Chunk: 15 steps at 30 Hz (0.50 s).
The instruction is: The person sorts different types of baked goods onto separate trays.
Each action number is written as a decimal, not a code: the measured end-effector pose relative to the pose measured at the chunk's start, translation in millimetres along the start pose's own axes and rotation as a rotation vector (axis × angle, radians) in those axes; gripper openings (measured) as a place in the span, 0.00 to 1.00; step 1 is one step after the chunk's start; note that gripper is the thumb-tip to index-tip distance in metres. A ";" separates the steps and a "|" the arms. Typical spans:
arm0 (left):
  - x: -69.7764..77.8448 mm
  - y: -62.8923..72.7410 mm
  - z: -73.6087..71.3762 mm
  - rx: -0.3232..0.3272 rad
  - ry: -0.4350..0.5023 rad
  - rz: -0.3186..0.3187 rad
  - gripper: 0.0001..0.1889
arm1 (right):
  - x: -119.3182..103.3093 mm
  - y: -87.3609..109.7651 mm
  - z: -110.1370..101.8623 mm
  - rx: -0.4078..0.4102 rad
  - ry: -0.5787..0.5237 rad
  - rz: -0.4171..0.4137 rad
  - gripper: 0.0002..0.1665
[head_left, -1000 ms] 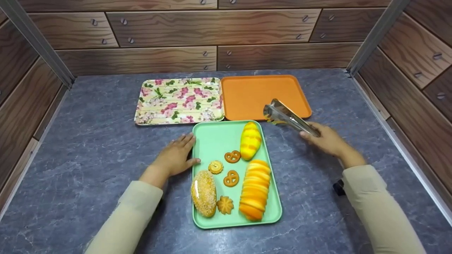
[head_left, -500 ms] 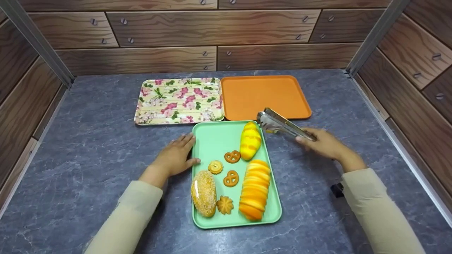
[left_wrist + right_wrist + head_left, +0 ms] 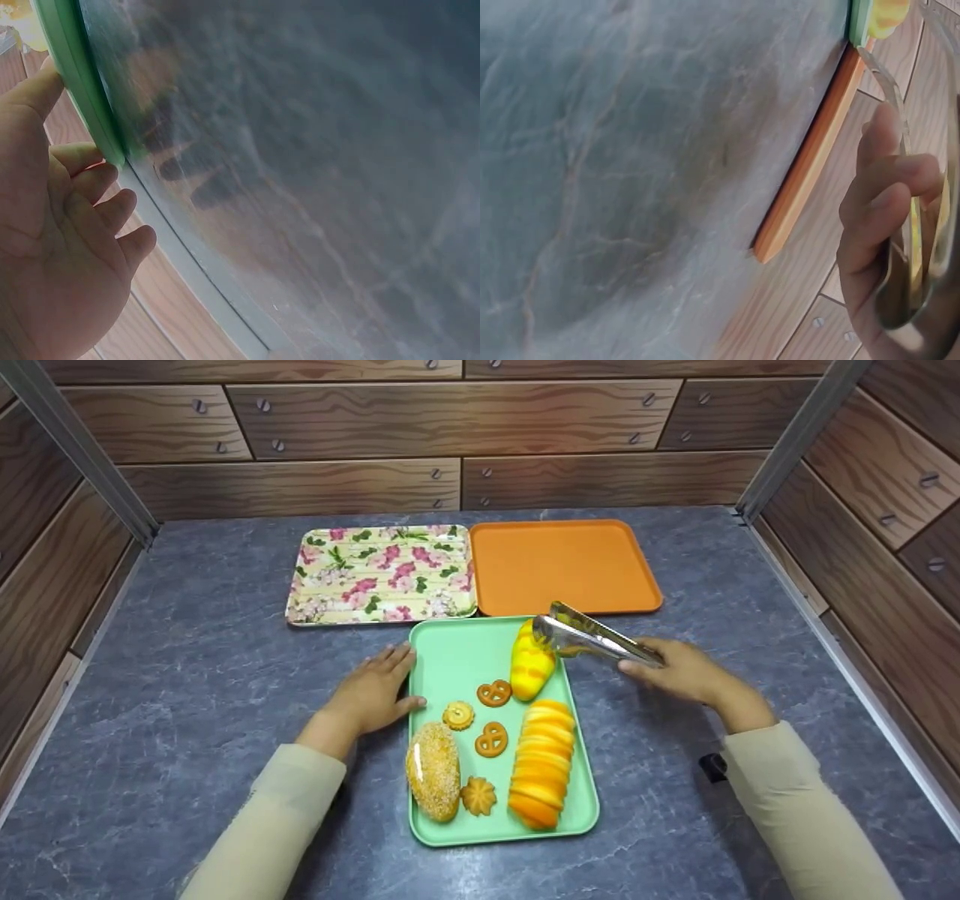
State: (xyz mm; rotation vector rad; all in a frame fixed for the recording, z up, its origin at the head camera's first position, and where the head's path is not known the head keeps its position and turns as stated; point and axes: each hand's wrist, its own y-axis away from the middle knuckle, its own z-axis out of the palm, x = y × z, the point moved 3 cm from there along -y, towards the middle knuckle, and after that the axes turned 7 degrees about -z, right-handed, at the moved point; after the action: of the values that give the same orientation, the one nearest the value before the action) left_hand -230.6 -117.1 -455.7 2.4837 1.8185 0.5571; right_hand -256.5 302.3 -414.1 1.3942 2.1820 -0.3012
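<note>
My right hand (image 3: 679, 669) grips metal tongs (image 3: 596, 641), whose spread tips overlap the far end of a yellow striped bread (image 3: 531, 671). In the right wrist view the fingers (image 3: 885, 214) curl round one arm of the tongs. My left hand (image 3: 369, 690) rests with straight fingers at the left rim of a green tray (image 3: 454, 649). On this tray also lie a sliced orange loaf (image 3: 541, 765), a seeded bun (image 3: 435, 772), two pretzels (image 3: 491, 739), a round cookie (image 3: 457, 715) and a star-shaped cookie (image 3: 478, 796).
A floral tray (image 3: 382, 574) and an orange tray (image 3: 559, 566) stand side by side behind the green one. Wood-patterned walls (image 3: 450, 420) enclose the marbled table (image 3: 210, 660) at the back and both sides. A small black object (image 3: 712, 767) shows by the right sleeve.
My right hand has carried the tongs left and toward me, from above the orange tray's near edge to the yellow striped bread. My left hand has stayed put.
</note>
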 end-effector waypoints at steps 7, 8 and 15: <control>-1.3 -0.7 0.8 -0.005 0.000 -0.002 0.42 | -7.0 1.5 0.2 -0.002 0.039 -0.003 0.43; -1.2 -0.6 0.6 -0.005 0.000 -0.003 0.42 | -7.9 1.8 0.5 -0.005 0.040 0.001 0.44; -0.6 -0.3 0.7 -0.009 0.003 -0.010 0.42 | -12.4 2.1 3.8 -0.008 0.067 0.009 0.46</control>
State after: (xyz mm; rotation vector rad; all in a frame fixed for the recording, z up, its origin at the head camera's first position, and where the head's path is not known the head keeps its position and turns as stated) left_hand -230.9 -117.4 -456.6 2.4677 1.8249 0.5679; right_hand -249.4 291.9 -410.3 1.4289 2.2276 -0.2459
